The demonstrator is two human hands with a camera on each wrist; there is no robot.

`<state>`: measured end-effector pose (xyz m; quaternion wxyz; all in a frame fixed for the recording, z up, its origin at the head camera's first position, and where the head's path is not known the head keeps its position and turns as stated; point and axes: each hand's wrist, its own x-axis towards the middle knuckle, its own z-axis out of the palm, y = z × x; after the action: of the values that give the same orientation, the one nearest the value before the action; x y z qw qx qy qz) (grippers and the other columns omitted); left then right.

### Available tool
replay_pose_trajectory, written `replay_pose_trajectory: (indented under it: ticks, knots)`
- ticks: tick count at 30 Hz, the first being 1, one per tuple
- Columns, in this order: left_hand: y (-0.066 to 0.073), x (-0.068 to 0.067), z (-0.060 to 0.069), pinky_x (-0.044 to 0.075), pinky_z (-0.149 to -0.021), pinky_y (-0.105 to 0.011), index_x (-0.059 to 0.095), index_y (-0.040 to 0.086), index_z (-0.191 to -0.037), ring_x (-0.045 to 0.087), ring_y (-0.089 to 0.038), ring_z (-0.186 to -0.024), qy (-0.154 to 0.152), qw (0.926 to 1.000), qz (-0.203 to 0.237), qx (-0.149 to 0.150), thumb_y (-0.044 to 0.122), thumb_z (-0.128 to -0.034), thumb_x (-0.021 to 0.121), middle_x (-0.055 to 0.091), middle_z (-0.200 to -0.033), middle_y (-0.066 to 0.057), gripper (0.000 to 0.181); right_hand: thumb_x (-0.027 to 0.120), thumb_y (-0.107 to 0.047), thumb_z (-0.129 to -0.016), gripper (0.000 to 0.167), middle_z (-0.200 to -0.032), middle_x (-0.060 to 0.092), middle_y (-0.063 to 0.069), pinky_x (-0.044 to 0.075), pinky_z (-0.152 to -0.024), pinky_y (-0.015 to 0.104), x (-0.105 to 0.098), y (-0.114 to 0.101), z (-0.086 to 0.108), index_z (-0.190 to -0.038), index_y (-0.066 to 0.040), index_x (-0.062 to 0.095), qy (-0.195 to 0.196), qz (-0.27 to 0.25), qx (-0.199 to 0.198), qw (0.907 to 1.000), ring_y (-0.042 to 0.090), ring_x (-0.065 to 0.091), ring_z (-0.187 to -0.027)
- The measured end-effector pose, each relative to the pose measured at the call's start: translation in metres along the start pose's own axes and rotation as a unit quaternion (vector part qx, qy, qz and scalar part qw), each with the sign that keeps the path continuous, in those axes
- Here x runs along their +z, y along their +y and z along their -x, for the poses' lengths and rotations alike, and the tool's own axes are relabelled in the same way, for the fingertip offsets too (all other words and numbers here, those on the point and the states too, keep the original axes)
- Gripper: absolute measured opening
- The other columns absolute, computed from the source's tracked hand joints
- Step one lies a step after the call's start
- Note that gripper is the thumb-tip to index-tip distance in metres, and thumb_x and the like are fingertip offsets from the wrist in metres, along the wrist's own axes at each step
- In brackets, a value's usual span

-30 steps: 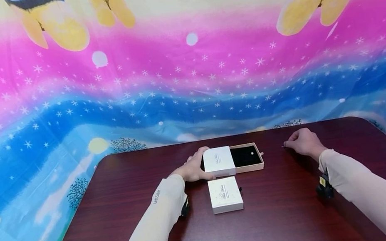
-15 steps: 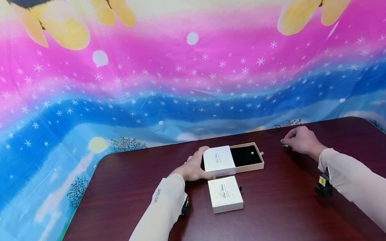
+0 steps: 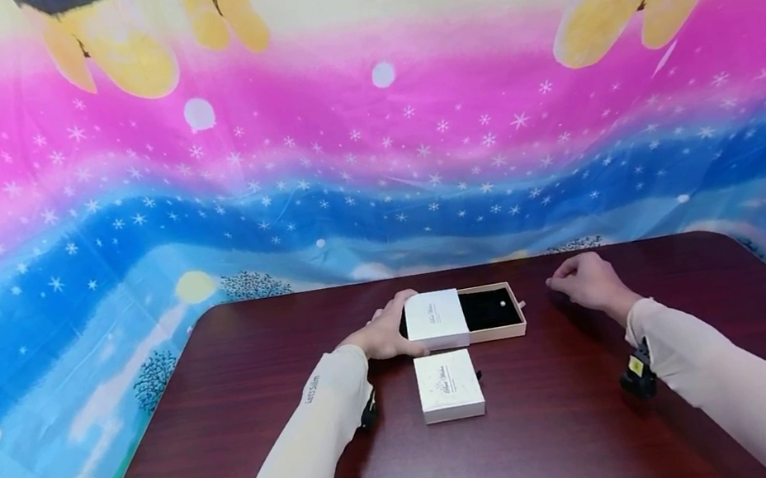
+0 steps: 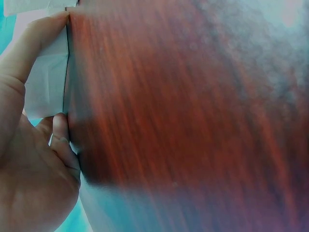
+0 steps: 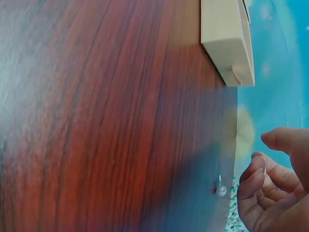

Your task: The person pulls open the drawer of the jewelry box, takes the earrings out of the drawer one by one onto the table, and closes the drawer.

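In the head view my left hand (image 3: 386,334) grips the left end of a white sliding jewelry box (image 3: 436,318), thumb on the near side. The box's cream drawer (image 3: 497,334) is pulled out to the right, showing a black pad (image 3: 481,311) with a pearl earring (image 3: 503,303) on it. To the right of the drawer, my right hand (image 3: 591,281) is over the table, fingers bent. The right wrist view shows its thumb (image 5: 280,138) apart from the curled fingers. Another pearl earring (image 5: 221,190) is on the table beside those fingers, hidden in the head view.
A second small white box (image 3: 448,383), closed, with a dark tab at its right side, lies in front of the open one. The dark red-brown table (image 3: 535,440) ends at a colorful printed cloth (image 3: 369,149) hanging behind.
My right hand has shifted slightly left, and the small earring seen at its fingertips before no longer shows in the head view. My left hand has kept its hold on the jewelry box.
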<state>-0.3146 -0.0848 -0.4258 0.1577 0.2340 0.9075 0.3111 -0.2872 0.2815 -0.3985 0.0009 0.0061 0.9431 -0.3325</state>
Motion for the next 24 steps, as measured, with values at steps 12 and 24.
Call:
replay_pose_trajectory:
  ticks: [12,24]
  knots:
    - [-0.002,0.001,-0.002,0.031,-0.114,-0.053,0.021,0.021,-0.158,0.037,-0.033,-0.134,-0.005,1.0,0.003,-0.006,0.032,-0.0788,0.086,0.042,-0.15,-0.008,0.103,0.066,-0.023,-0.095,0.027,-0.083,0.074,0.017,0.047,-0.062,0.031,0.005,-0.014,0.0,-0.099,0.004,0.073,0.008,-0.002,-0.026,0.9996,0.013,0.062,-0.064]
    - [0.0,0.0,0.0,0.031,-0.113,-0.053,0.02,0.019,-0.158,0.037,-0.034,-0.133,-0.004,1.0,0.003,-0.002,0.031,-0.0792,0.085,0.041,-0.151,-0.01,0.103,0.068,-0.021,-0.093,0.023,-0.08,0.072,0.016,0.046,-0.062,0.03,0.011,-0.031,0.003,-0.093,0.002,0.074,0.013,0.005,-0.061,0.9981,0.011,0.059,-0.063]
